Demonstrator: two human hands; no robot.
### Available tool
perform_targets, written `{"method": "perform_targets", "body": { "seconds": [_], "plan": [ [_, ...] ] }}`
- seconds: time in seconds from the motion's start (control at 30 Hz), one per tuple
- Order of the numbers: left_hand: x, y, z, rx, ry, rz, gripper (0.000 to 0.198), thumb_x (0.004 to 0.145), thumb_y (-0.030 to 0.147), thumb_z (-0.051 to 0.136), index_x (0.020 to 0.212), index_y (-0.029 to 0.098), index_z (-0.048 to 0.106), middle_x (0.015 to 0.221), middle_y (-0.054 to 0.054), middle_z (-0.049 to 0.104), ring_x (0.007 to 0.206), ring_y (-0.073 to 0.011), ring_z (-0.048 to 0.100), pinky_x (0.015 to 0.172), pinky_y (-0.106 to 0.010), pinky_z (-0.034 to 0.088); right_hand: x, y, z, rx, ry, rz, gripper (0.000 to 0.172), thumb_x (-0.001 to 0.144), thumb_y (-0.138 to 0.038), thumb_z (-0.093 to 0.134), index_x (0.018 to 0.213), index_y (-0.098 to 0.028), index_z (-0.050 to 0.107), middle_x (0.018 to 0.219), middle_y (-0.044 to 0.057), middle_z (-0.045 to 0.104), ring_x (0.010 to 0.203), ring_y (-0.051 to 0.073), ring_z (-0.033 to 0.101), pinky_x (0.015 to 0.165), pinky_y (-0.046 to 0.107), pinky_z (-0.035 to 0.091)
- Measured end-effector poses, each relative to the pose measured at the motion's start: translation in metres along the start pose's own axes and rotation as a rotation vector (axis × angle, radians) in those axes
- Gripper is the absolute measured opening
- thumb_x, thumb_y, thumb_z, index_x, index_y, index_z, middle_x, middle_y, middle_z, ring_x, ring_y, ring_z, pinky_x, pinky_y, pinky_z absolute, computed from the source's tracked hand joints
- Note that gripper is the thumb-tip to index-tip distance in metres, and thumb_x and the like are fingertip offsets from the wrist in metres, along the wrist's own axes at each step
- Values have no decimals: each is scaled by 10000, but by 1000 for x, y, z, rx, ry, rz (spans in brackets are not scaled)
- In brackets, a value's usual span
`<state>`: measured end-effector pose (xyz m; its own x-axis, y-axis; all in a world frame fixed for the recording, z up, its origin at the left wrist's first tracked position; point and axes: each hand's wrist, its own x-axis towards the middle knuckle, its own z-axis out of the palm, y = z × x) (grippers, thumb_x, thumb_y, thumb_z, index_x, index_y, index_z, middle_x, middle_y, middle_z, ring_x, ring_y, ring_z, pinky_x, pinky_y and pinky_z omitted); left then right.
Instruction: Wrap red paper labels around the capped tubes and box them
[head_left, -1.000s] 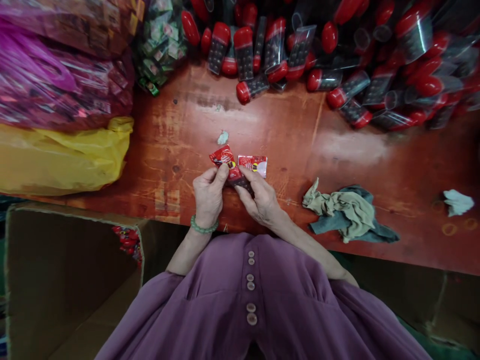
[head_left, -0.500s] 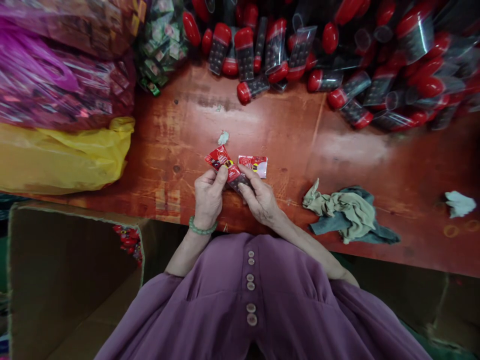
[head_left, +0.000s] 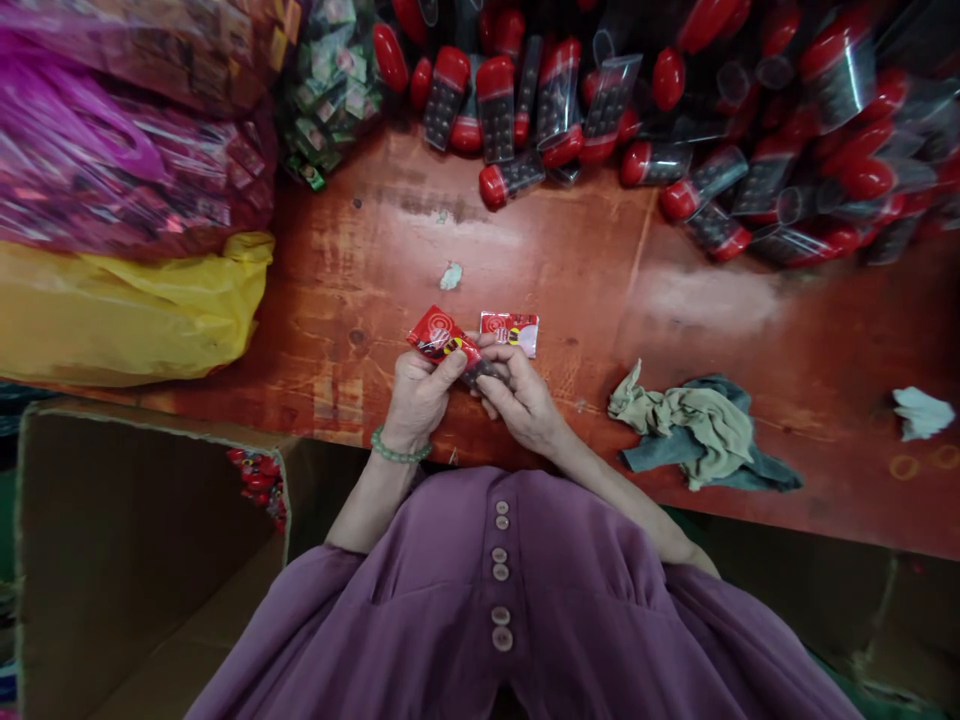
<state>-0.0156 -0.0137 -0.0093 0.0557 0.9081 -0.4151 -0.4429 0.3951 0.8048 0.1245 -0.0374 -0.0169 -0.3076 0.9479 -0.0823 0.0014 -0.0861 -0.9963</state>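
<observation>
My left hand [head_left: 424, 393], with a green bead bracelet on its wrist, pinches a red printed packet [head_left: 437, 332] between thumb and fingers. My right hand [head_left: 523, 395] grips the dark studded lower end of the same packet, close beside the left. Fingers cover part of that end, so its shape is unclear. Just beyond my right fingertips, a second flat red and pink packet [head_left: 517, 330] lies on the table.
Clear tubes with red ends and dark studded insides [head_left: 496, 115] are heaped along the back. Plastic bags of small packets [head_left: 217, 180] and a yellow bag [head_left: 150, 310] fill the left. Rags [head_left: 697, 425] lie at right. An open cardboard box [head_left: 142, 520] stands below the table edge [head_left: 345, 435].
The packet has turned to lie flatter, its printed face showing more. My right fingers have closed in under it, and both hands are a little lower.
</observation>
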Motion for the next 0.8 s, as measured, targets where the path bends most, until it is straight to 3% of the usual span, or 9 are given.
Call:
{"method": "perform_targets", "body": {
  "seconds": [0.1, 0.23, 0.3, 0.4, 0.5, 0.63, 0.8],
  "plan": [
    [-1, 0, -1, -14, 4, 2, 400, 659, 472, 861, 905, 174, 755, 888, -83, 780, 897, -232, 743, 852, -360, 586, 2, -1, -1, -50, -5, -8, 175, 1021, -310, 456, 1171, -224, 481, 901, 2, 634, 707, 99, 615, 684, 247, 552],
    [-1, -2, 0, -51, 89, 100, 345, 618, 422, 894, 825, 186, 752, 827, -34, 770, 821, -182, 738, 845, -308, 580, 2, -1, -5, -291, 45, -170, 235, 1003, -273, 497, 1230, -217, 485, 1244, 114, 650, 1104, 188, 658, 931, 346, 551],
    [-1, -2, 1, -38, 91, 126, 294, 609, 377, 902, 772, 184, 752, 789, -13, 762, 773, -163, 730, 806, -281, 580, 1, -1, -6, -370, 45, -221, 259, 1003, -280, 498, 1250, -205, 479, 1276, 145, 650, 1145, 211, 656, 944, 366, 551],
    [-1, 0, 0, -14, 43, 120, 277, 626, 359, 896, 789, 177, 765, 799, -28, 772, 776, -181, 738, 809, -304, 592, -1, -3, -7, -397, 34, -188, 252, 1005, -303, 491, 1236, -200, 485, 1267, 146, 656, 1087, 208, 678, 893, 351, 559],
    [-1, 4, -1, -9, 1, 91, 306, 644, 386, 886, 831, 173, 770, 842, -60, 785, 842, -227, 754, 859, -370, 604, -1, -9, -6, -310, 8, -52, 188, 1000, -324, 497, 1142, -203, 517, 1108, 85, 689, 909, 158, 675, 787, 293, 542],
    [-3, 8, -6, -19, -52, 66, 330, 632, 384, 893, 855, 179, 763, 917, -77, 790, 935, -260, 751, 858, -386, 615, -1, -18, -5, -35, -41, 108, 179, 998, -372, 484, 1047, -205, 528, 844, -6, 628, 624, 80, 535, 601, 217, 455],
    [-6, 11, -12, 7, -128, 64, 332, 688, 396, 854, 926, 184, 763, 998, -102, 785, 983, -280, 743, 824, -377, 625, -1, -21, -3, 274, -130, 210, 247, 989, -438, 485, 1002, -195, 526, 794, -26, 600, 499, 47, 459, 508, 204, 389]
  ]
}}
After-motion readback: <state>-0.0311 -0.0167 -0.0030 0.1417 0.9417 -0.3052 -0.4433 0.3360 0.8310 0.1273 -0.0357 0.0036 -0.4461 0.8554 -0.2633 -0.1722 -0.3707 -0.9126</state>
